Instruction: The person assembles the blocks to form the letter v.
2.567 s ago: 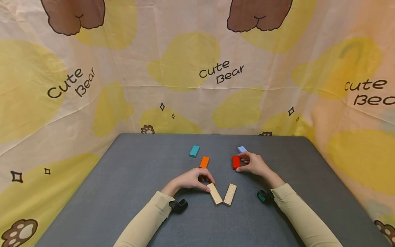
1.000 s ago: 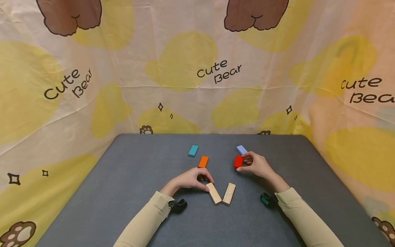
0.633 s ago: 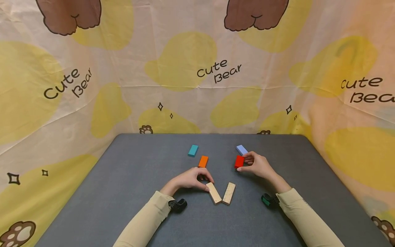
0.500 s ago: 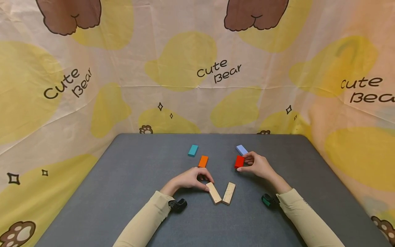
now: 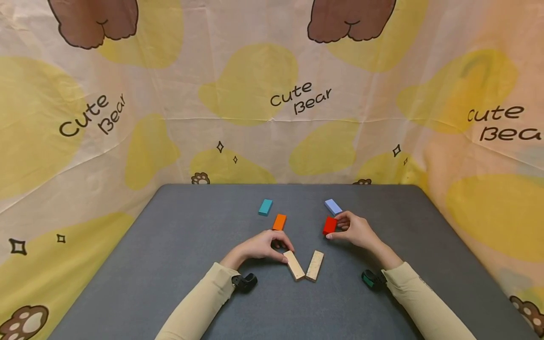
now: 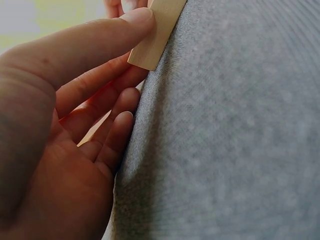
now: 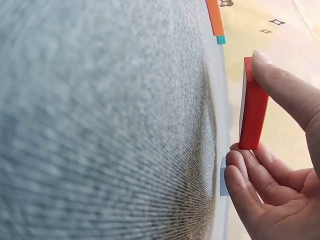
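place: screened-off work spot, room type unclear | grey table [image 5: 272, 307] | "Cute Bear" cloth [image 5: 242, 89]

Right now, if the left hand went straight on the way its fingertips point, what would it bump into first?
Probably the free wooden block: the left hand points rightward, holding the pinched wooden block, and the free one lies just beyond. I can't tell whether their near ends touch.

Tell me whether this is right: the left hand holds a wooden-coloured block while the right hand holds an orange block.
Not quite: the right hand holds a red block, as the right wrist view shows. The left hand does hold a wooden-coloured block.
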Demonstrator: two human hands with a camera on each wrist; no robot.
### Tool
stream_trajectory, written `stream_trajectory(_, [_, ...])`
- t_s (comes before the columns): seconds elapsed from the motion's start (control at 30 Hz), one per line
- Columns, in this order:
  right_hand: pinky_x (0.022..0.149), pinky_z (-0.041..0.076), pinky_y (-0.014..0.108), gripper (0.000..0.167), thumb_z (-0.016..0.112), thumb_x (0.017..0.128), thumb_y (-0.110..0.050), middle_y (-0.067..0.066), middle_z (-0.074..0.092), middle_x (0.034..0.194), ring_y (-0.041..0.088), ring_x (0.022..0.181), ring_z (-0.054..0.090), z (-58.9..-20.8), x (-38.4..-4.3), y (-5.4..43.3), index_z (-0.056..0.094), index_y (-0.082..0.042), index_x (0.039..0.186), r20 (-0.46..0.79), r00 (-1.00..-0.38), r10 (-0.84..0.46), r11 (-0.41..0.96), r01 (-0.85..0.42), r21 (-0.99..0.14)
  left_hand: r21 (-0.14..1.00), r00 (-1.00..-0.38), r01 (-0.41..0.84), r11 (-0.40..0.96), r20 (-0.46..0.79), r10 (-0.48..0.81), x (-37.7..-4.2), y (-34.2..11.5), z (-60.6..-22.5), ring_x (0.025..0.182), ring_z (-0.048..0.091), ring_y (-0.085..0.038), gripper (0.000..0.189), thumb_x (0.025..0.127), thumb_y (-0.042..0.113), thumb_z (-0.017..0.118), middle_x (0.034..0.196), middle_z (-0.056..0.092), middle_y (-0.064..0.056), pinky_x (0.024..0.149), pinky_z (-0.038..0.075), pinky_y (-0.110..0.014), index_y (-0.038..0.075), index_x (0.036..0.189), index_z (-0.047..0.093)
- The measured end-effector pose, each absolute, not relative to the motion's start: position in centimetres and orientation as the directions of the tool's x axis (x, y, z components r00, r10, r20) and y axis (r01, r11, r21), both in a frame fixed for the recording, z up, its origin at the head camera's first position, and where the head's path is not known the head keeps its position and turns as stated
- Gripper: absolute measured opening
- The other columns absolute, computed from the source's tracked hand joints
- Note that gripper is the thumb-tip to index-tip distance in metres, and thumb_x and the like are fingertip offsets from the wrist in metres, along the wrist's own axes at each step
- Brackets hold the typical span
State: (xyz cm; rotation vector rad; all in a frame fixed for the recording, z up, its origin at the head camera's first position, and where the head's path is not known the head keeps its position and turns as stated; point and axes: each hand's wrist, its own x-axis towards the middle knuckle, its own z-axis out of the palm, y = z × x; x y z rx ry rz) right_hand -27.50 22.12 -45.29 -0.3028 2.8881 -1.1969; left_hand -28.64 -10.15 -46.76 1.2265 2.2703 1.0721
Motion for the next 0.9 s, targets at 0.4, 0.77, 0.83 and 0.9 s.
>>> stream_trajectory(0.4, [0.086, 0.052, 0.041, 0.068, 0.082, 0.068, -0.045, 0.014, 0.065, 0.108, 0.025, 0.096, 0.063, -45.8, -27.1, 21.9, 0.056, -0.002, 0.113, 0.069, -0.981, -0.183, 0.7, -0.179, -0.691, 0.772, -0.575, 0.54, 0.335, 0.048, 0.817, -28.6, -10.0, -46.8, 0.096, 0.057, -0.024, 0.03, 0.078, 0.018, 0.078, 0.105, 0.066, -0.002, 0.086, 0.047, -0.037, 0.014, 0.107, 0.07])
stream_trajectory(0.77, [0.085, 0.053, 0.04, 0.065, 0.084, 0.068, -0.042, 0.014, 0.066, 0.105, 0.025, 0.095, 0.064, -45.4, -26.3, 21.6, 0.057, -0.001, 0.111, 0.083, -0.978, -0.192, 0.694, -0.195, -0.693, 0.796, -0.551, 0.527, 0.297, 0.054, 0.833, -27.0, -10.0, -44.0, 0.097, 0.055, -0.035, 0.029, 0.08, 0.01, 0.075, 0.107, 0.064, -0.015, 0.087, 0.046, -0.04, 0.002, 0.108, 0.068])
stream_trajectory(0.83, [0.085, 0.053, 0.04, 0.065, 0.084, 0.067, -0.042, 0.013, 0.066, 0.105, 0.025, 0.095, 0.064, -45.4, -26.2, 21.5, 0.057, -0.002, 0.111, 0.082, -0.978, -0.189, 0.697, -0.193, -0.69, 0.796, -0.552, 0.528, 0.295, 0.058, 0.832, -26.9, -10.0, -43.9, 0.097, 0.055, -0.034, 0.029, 0.08, 0.01, 0.075, 0.107, 0.064, -0.015, 0.087, 0.047, -0.039, 0.002, 0.108, 0.069])
stream_trajectory(0.9, [0.085, 0.053, 0.04, 0.065, 0.084, 0.067, -0.043, 0.013, 0.066, 0.105, 0.024, 0.094, 0.064, -45.4, -26.2, 21.4, 0.058, -0.002, 0.11, 0.081, -0.979, -0.187, 0.7, -0.191, -0.688, 0.795, -0.553, 0.53, 0.296, 0.058, 0.831, -26.9, -10.0, -44.0, 0.097, 0.055, -0.034, 0.03, 0.08, 0.01, 0.075, 0.107, 0.064, -0.015, 0.087, 0.047, -0.04, 0.003, 0.108, 0.069])
